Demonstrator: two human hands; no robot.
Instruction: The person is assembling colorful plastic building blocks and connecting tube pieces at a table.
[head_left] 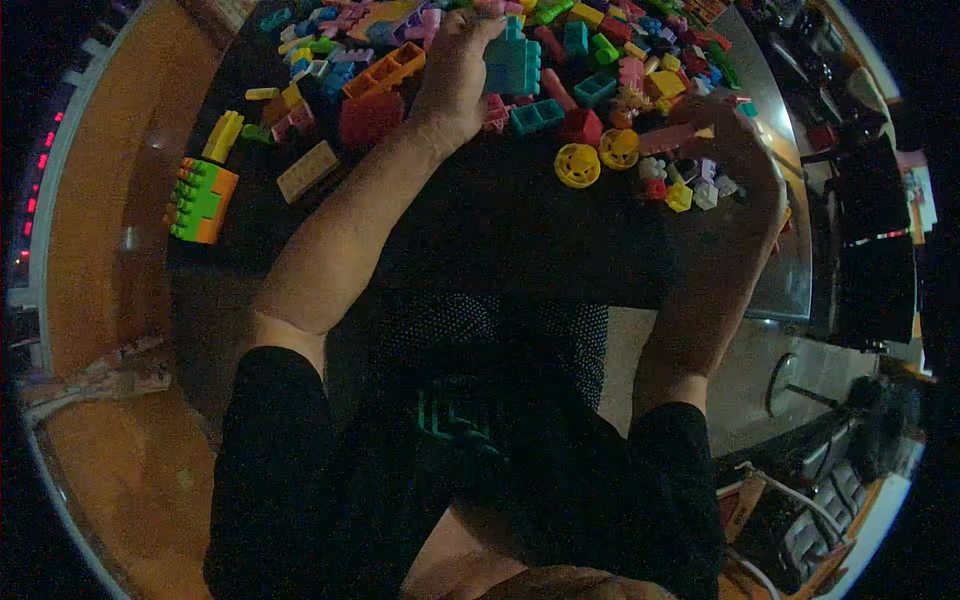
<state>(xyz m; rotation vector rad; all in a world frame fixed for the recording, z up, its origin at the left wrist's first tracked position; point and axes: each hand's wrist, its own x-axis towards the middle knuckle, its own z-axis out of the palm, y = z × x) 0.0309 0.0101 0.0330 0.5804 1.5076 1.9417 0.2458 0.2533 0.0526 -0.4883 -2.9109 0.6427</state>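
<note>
My left hand [458, 75] reaches to the far middle of the dark table, its fingers curled at the top of a large teal building block [515, 62] with studs along its right side. The block appears to be in its grip. On the right, my right hand [742, 140] is in shadow, its fingers bent inward over the pile. A pinkish long piece [666, 138] lies at its fingertips; what the fingers hold is hard to make out. Close by are two yellow wheels [578, 165], a red block [581, 127] and several small white, red and yellow pieces [679, 196].
Many mixed building blocks heap across the table's far side. An orange rectangular frame block [385, 70], a red block [371, 120] and a tan brick [308, 172] lie around my left forearm. A green-and-orange block assembly [203, 200] stands at the left table edge.
</note>
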